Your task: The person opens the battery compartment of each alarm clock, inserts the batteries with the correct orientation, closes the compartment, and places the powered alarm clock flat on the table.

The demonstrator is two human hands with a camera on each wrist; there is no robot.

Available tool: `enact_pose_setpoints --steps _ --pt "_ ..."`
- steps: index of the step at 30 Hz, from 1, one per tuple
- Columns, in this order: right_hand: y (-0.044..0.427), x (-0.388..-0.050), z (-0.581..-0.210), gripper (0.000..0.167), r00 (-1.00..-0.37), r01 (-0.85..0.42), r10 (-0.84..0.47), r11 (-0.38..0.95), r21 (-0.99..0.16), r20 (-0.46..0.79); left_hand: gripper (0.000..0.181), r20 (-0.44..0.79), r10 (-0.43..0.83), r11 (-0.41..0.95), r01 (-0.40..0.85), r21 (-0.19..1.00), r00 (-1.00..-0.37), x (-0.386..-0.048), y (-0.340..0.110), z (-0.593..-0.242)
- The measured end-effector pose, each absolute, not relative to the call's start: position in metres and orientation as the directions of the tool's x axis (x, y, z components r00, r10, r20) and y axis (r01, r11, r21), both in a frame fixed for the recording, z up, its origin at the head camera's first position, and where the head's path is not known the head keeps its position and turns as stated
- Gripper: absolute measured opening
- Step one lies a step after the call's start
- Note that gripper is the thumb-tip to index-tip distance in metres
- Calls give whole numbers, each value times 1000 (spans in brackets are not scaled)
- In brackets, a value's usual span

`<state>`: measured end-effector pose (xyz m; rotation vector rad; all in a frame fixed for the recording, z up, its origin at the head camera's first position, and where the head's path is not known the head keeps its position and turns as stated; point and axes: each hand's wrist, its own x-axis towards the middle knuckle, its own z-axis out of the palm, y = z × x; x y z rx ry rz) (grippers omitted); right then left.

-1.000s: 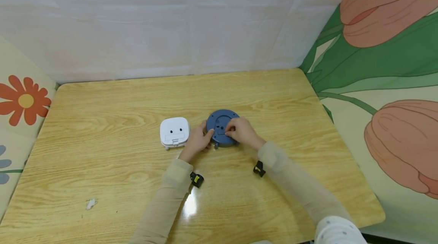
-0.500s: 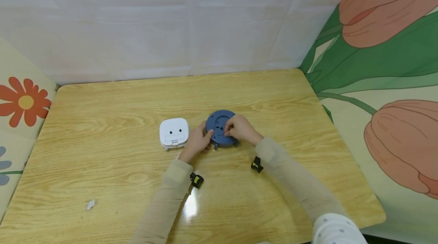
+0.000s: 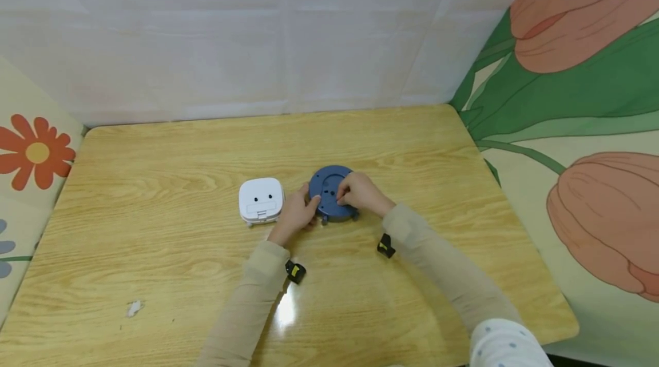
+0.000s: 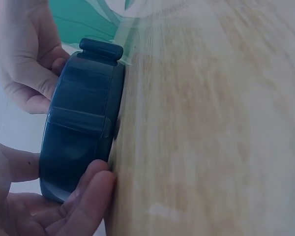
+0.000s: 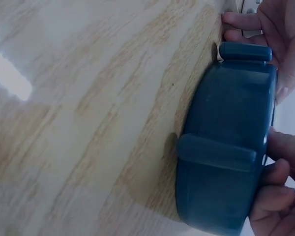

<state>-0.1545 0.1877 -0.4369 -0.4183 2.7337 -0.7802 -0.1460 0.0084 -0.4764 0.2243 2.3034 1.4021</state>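
Note:
A round dark-blue clock (image 3: 327, 182) with two small feet lies face down on the table, its back with small knobs turned up. My left hand (image 3: 296, 214) grips its left rim, thumb on the back and fingers (image 4: 91, 199) low along the side. On the clock's back, at its lower right part, rest the bent fingertips of my right hand (image 3: 362, 193). The right wrist view has that hand's thumb and curled fingers (image 5: 275, 199) against the back. Whether they pinch a small part there is hidden.
A white square clock (image 3: 261, 200) with two dark knobs and a back cover lies just left of my left hand. The wooden table (image 3: 170, 230) bears a pale worn patch (image 3: 135, 308) at the lower left. A white cloth (image 3: 195, 47) hangs behind the far edge.
My right hand has shifted very slightly left over the clock's back, its wrist lowering a little. The left hand keeps its grip, and both clocks lie where they were.

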Motion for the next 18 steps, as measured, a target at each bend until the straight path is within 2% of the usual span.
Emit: enact_pose_setpoints --steps 5,12,18 --pt "188 -152 -440 5 -932 -215 -341 795 -567 -125 52 -262 352 475 -69 877 -899 -147 8 -479" --pt "188 -148 -444 4 -929 -299 -370 771 -563 -13 51 -260 339 494 -64 867 -904 -147 7 -479" --pt "189 -147 -447 4 -926 -316 -378 749 -582 15 56 -236 330 514 -36 857 -914 -144 5 -479"
